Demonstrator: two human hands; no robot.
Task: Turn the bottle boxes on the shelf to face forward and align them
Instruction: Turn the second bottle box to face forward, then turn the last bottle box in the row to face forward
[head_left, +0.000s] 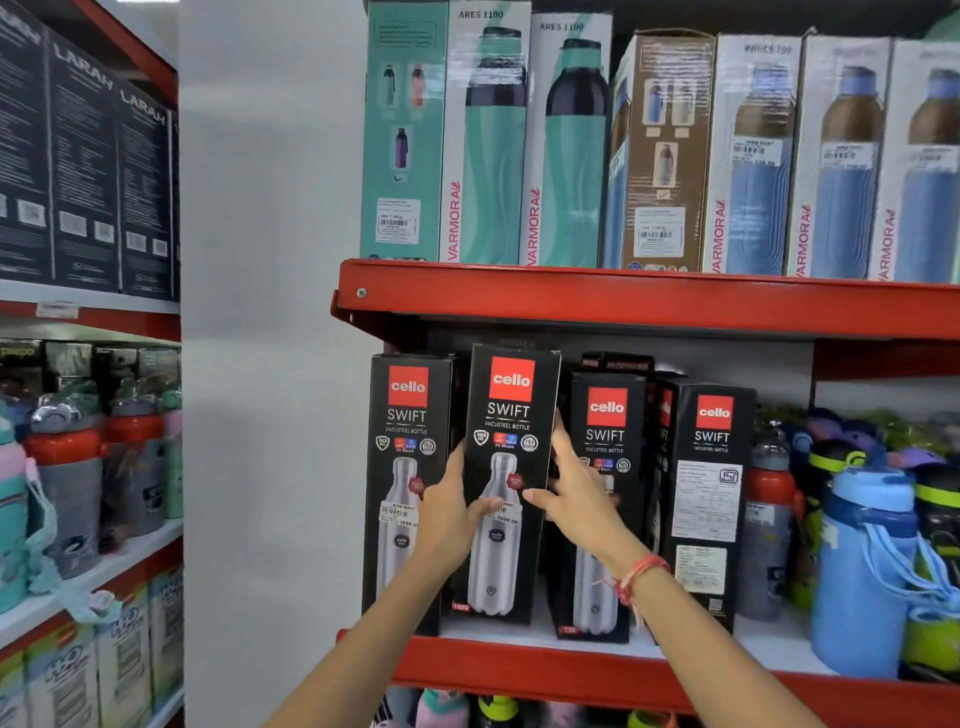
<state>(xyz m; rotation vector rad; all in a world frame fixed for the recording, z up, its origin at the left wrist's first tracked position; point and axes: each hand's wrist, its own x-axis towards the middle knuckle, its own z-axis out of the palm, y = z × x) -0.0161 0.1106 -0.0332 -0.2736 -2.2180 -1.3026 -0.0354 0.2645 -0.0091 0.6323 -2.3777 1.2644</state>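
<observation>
Several black Cello Swift bottle boxes stand on the middle red shelf (519, 670). I hold the second box (511, 415) from the left with both hands; its front faces me and it stands slightly tilted. My left hand (452, 512) grips its left edge, my right hand (576, 493) its right edge. The leftmost box (402, 447) faces forward. The third box (605, 431) stands further back, front showing. The fourth box (704, 493) is turned, showing its label side.
Loose blue, red and green bottles (862, 561) crowd the shelf's right end. The upper shelf (623, 299) carries tall Varmora boxes (488, 140), some turned sideways. A white pillar (270, 364) stands to the left, with another rack of bottles (78, 467) beyond it.
</observation>
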